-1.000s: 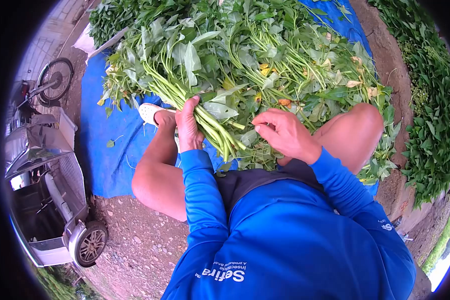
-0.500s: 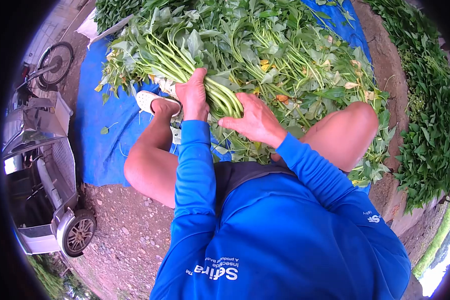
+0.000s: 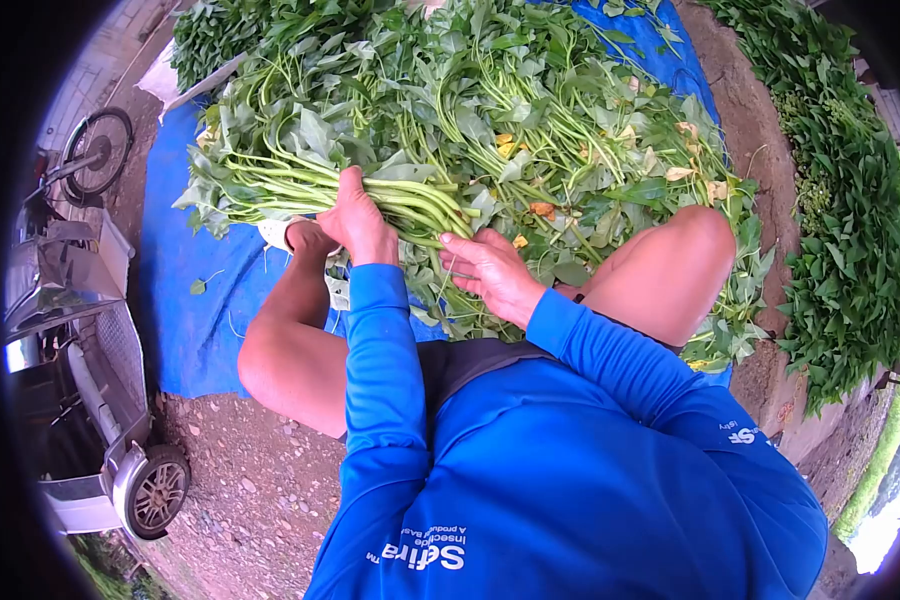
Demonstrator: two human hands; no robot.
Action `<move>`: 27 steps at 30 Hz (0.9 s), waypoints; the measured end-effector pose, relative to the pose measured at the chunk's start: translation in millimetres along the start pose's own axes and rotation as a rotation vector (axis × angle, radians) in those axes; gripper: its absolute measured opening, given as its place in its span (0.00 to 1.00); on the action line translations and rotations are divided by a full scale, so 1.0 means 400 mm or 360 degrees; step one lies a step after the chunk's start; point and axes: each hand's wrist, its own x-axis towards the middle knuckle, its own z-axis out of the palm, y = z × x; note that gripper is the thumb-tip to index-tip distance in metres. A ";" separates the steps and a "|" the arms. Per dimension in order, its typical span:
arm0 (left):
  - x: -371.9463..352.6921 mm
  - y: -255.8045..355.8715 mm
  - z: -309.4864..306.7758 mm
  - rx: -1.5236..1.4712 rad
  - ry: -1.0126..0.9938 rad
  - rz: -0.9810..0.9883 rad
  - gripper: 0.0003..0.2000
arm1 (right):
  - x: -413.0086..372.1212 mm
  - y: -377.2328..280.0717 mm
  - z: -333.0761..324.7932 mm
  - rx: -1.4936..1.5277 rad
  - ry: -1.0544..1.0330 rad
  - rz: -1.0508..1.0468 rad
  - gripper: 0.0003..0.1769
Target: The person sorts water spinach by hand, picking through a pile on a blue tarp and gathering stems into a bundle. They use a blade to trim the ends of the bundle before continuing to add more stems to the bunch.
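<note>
My left hand [image 3: 360,222] is closed around a bundle of leafy green stems [image 3: 416,200] that looks like water spinach. The bundle lies almost level, with leaves to the left and cut ends to the right. At those cut ends is my right hand [image 3: 498,275], half open with its fingers loosely bent and the thumb against the stem ends. Beneath and beyond both hands, a heap of loose leafy stems [image 3: 560,110] covers much of a blue tarp [image 3: 195,300]. Some yellow leaves [image 3: 506,146] show among them.
A silver vehicle with a wheel [image 3: 157,492] stands at the left, below a bicycle-like wheel [image 3: 98,155]. Stacked greens [image 3: 850,230] run along the right side. My bent knees [image 3: 685,255] flank the work, and gravelly ground [image 3: 245,480] lies behind the tarp.
The bundle has turned from slanting to nearly level, its leaves swinging down and left. My right hand has moved slightly lower, from wrapping the stems' side to their cut ends.
</note>
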 end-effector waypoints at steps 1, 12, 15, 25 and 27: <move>0.016 -0.007 -0.010 -0.0050 -0.0041 0.0063 0.10 | 0.013 0.005 -0.006 0.0156 -0.0216 0.0056 0.26; 0.161 0.187 -0.129 0.0228 -0.0012 0.0040 0.14 | 0.130 0.092 -0.175 -0.1946 -0.0581 -0.0869 0.22; 0.148 0.235 -0.122 0.0202 -0.0063 -0.0136 0.14 | 0.225 0.012 -0.210 -0.2126 0.0082 -0.0549 0.24; 0.100 0.154 -0.112 0.0257 -0.0204 -0.0238 0.18 | 0.399 -0.184 -0.266 -0.2081 0.0594 -0.0651 0.21; 0.087 0.143 -0.099 0.0255 -0.0186 -0.0196 0.17 | 0.376 -0.222 -0.276 -0.1868 0.0522 -0.0909 0.21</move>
